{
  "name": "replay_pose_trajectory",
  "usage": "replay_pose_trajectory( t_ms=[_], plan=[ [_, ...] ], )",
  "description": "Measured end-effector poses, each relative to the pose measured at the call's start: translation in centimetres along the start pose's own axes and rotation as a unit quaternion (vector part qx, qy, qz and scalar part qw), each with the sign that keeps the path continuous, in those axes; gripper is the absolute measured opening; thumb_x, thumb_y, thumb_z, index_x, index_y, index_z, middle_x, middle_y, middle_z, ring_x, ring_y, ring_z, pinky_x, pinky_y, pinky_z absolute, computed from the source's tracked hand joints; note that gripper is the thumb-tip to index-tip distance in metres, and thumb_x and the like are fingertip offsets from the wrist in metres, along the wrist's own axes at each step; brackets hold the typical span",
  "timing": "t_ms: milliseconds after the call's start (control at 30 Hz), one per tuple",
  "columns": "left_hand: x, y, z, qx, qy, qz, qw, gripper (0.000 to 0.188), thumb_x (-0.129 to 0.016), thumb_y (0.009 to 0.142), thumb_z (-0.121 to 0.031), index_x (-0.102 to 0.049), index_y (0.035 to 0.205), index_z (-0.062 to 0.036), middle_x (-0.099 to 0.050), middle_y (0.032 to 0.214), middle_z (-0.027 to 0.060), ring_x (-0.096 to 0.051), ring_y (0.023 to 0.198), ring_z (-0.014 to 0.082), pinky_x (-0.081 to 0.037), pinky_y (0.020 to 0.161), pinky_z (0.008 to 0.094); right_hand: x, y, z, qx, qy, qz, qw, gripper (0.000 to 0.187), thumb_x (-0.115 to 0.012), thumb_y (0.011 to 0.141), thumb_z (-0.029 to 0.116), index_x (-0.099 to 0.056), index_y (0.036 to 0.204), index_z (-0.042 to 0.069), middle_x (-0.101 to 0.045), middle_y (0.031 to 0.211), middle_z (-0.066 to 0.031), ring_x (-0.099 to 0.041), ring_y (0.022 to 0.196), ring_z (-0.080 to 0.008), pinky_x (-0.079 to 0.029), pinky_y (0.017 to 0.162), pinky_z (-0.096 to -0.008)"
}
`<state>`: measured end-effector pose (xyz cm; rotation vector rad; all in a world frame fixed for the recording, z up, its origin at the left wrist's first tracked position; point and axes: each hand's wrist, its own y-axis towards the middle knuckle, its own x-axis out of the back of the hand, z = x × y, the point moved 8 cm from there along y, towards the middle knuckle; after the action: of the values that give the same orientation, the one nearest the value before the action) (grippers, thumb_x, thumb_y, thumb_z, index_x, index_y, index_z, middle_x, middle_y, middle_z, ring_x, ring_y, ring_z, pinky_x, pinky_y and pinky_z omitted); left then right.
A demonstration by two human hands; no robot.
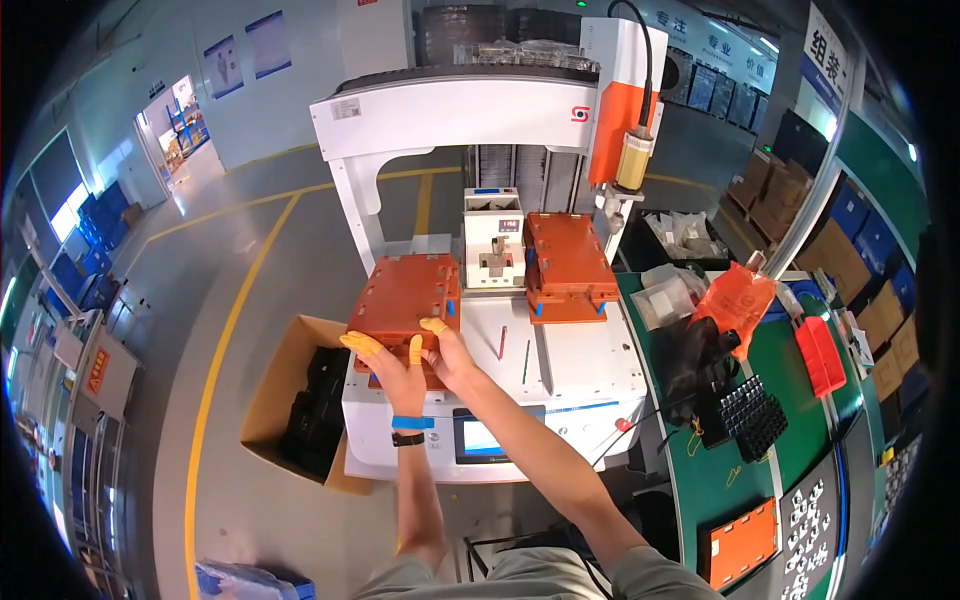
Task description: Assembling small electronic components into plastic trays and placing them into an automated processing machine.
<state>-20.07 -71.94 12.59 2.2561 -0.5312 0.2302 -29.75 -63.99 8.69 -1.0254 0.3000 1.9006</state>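
A red-brown box-shaped fixture (pixel 408 285) with small metal pieces set along its top sits on the left of a white machine's bed. My left hand (pixel 398 382), wearing yellow finger cots, a blue wristband and a dark watch, grips its front edge. Its fingers reach left and its thumb points up. Beside it my right hand (pixel 452 358) holds the front right corner, one yellow-capped finger over the top edge. The undersides of both grips are hidden. A second red-brown fixture (pixel 570 255) stands on the right of the bed, blue parts showing at its lower corners.
The machine's white gantry (pixel 460 115) arches over the bed, its orange-and-white head (pixel 625 130) at right. A small white feeder (pixel 494 240) stands between the fixtures. A cardboard box (pixel 275 400) holds black parts at left. A green bench (pixel 700 500) carries black trays (pixel 745 415) and a red bin (pixel 820 355).
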Motion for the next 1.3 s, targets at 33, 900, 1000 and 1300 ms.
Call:
replay_pose_trajectory(
  t_ms=[33,900,1000,1300],
  plan=[
    [-0.2,-0.1,-0.4,-0.004,-0.019,-0.015,1.000,0.101,-0.072,0.092,-0.033,-0.006,0.157,0.0070,0.001,0.163,0.0333,-0.002,0.151,0.0501,-0.005,0.123,0.0547,-0.3,-0.3,0.5,-0.012,0.015,0.016,1.000,0.029,-0.063,0.096,0.017,-0.059,0.123,0.007,-0.065,0.120,-0.0095,-0.065,0.108,-0.0187,-0.056,0.091,-0.0339],
    [-1.2,-12.4,6.1,0.032,0.112,0.016,0.993,0.092,-0.061,0.098,-0.046,-0.020,0.152,0.0159,-0.011,0.160,0.0378,-0.011,0.151,0.0493,-0.010,0.124,0.0522,12.9,-23.7,9.1,0.033,0.034,-0.005,0.999,0.031,-0.048,0.104,0.019,-0.055,0.128,0.000,-0.067,0.124,-0.0186,-0.068,0.111,-0.0258,-0.054,0.098,-0.0331],
    [-4.1,-23.1,16.6,0.110,0.196,0.197,0.954,0.085,-0.052,0.101,-0.047,-0.022,0.152,0.0146,-0.014,0.160,0.0364,-0.012,0.151,0.0477,-0.008,0.126,0.0500,14.7,-27.4,9.4,0.057,0.055,-0.019,0.997,0.031,-0.045,0.105,0.019,-0.055,0.129,0.001,-0.069,0.119,-0.0158,-0.069,0.106,-0.0222,-0.057,0.093,-0.0300],
    [-2.2,-26.9,14.6,-0.131,0.394,0.016,0.910,0.068,-0.038,0.106,-0.037,-0.028,0.150,0.0142,-0.028,0.159,0.0292,-0.024,0.150,0.0413,-0.014,0.126,0.0478,22.6,-41.6,9.2,0.169,0.175,-0.050,0.969,0.037,-0.042,0.108,0.023,-0.057,0.132,0.000,-0.072,0.112,-0.0125,-0.073,0.091,-0.0182,-0.060,0.085,-0.0288]
  ],
)
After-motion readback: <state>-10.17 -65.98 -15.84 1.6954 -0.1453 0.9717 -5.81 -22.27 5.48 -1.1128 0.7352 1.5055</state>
